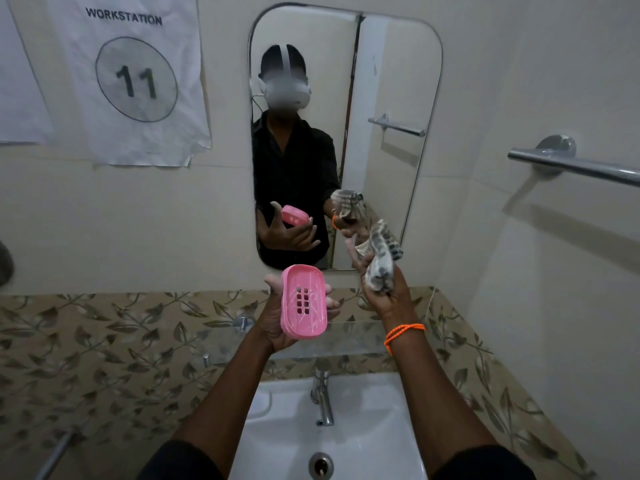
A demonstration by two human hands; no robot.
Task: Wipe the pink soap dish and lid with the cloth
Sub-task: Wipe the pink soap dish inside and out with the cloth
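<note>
My left hand [273,323] holds a pink soap dish [304,301] from behind, its slotted inner face turned toward me, tilted upright above the sink. To its right, my right hand [384,296] grips a bunched grey-and-white patterned cloth [379,261], raised a little higher than the dish. Cloth and dish are apart, with a gap between them. An orange bead band circles my right wrist. No separate lid is visible.
A white sink [363,427] with a chrome tap [322,396] lies below my arms. A glass shelf [353,337] runs along the wall under the mirror [388,81]. A chrome towel bar [575,164] juts out at the right. A paper sign [135,77] hangs upper left.
</note>
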